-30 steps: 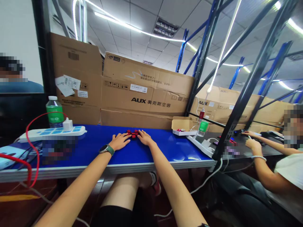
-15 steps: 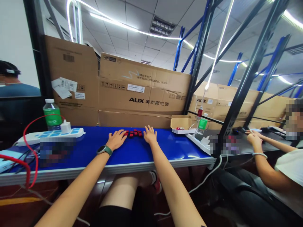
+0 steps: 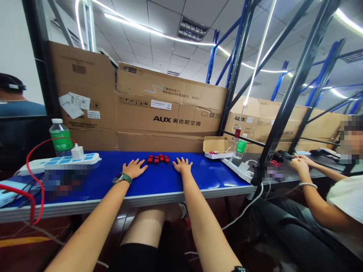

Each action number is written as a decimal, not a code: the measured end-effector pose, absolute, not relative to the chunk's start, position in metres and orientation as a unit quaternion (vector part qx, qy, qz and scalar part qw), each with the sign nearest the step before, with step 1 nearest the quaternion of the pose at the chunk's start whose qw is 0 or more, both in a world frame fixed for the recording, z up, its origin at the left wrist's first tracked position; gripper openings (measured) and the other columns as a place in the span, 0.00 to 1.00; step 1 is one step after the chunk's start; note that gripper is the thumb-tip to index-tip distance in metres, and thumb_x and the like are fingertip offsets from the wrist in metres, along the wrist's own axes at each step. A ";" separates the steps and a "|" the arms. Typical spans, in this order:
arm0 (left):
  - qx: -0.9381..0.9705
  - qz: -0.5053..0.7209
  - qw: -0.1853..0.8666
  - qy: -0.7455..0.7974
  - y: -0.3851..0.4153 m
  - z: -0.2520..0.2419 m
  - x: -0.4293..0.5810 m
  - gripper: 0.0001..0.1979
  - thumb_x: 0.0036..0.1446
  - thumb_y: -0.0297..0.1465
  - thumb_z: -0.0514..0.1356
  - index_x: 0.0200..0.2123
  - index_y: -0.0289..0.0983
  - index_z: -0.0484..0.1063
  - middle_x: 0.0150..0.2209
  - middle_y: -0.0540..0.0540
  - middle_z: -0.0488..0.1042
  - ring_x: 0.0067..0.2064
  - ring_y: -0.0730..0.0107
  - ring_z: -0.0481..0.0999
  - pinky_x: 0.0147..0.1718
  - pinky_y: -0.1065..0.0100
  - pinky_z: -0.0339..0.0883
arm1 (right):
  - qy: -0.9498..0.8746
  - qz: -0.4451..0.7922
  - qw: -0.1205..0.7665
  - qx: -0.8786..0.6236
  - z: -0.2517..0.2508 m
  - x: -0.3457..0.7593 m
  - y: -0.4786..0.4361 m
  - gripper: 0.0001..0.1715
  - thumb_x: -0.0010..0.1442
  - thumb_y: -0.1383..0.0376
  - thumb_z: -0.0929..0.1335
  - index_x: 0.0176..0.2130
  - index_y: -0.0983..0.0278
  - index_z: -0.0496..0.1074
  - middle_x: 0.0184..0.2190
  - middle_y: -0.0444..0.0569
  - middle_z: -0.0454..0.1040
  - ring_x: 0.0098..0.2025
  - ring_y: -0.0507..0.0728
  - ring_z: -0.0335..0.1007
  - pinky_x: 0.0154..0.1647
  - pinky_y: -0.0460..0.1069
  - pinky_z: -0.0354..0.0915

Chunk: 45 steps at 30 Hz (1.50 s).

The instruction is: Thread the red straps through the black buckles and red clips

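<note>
Several small red-and-black pieces (image 3: 158, 159) lie close together on the blue tabletop (image 3: 164, 181); their kind is too small to make out. My left hand (image 3: 134, 169) rests palm down just left of them, fingers spread, holding nothing. On their right side, my right hand (image 3: 182, 165) also lies flat with its fingers apart and nothing in it. Neither hand touches the pieces. A watch with a green strap (image 3: 122, 178) is on my left wrist.
A white power strip (image 3: 90, 158) and green-labelled bottle (image 3: 61, 139) stand at left beside a red cable (image 3: 35, 181). At right are an open carton (image 3: 217, 154), another power strip (image 3: 239, 172) and bottle (image 3: 241, 146). Cardboard panels (image 3: 170, 109) back the table. A co-worker (image 3: 304, 170) sits at right.
Both hands have drawn away from the red-and-black pieces, the left one to the left and the right one slightly rightward. More of the pieces shows now. The view has shifted a little.
</note>
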<state>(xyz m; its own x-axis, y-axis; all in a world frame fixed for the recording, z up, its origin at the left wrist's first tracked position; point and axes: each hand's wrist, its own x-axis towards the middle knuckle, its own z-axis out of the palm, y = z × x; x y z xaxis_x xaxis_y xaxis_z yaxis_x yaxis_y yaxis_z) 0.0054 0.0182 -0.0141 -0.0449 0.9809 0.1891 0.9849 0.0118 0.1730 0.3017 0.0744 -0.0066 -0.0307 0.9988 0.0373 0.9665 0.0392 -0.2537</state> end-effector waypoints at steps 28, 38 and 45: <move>-0.746 -0.196 0.091 -0.630 0.012 -0.010 0.013 0.22 0.62 0.37 0.52 0.57 0.44 0.71 0.71 0.42 0.55 0.67 0.44 0.60 0.59 0.38 0.54 | -0.926 -0.042 0.171 -0.335 0.010 0.245 0.044 0.22 0.70 0.56 0.61 0.61 0.52 0.68 0.63 0.48 0.67 0.64 0.61 0.55 0.61 0.59 0.53; -0.755 -0.210 0.097 -0.613 0.001 0.000 0.017 0.21 0.52 0.28 0.55 0.49 0.46 0.74 0.53 0.43 0.75 0.55 0.48 0.69 0.53 0.47 0.55 | -0.882 -0.073 0.249 -0.393 0.016 0.247 0.040 0.16 0.71 0.61 0.60 0.53 0.61 0.70 0.53 0.53 0.72 0.55 0.60 0.63 0.57 0.53 0.56; -0.767 -0.216 0.097 -0.596 0.004 0.001 0.019 0.12 0.64 0.37 0.53 0.46 0.46 0.74 0.51 0.43 0.76 0.55 0.52 0.71 0.54 0.51 0.57 | -0.879 -0.071 0.262 -0.392 0.020 0.246 0.034 0.20 0.73 0.57 0.59 0.58 0.60 0.66 0.55 0.54 0.70 0.57 0.60 0.62 0.58 0.54 0.56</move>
<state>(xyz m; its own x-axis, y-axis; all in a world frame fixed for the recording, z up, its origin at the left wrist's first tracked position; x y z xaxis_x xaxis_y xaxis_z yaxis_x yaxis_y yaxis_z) 0.0188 0.0042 0.0013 0.1963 0.8731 0.4462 0.9566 -0.2705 0.1085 0.2464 0.0341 0.0196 -0.5561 0.6518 0.5156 0.7258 0.6832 -0.0809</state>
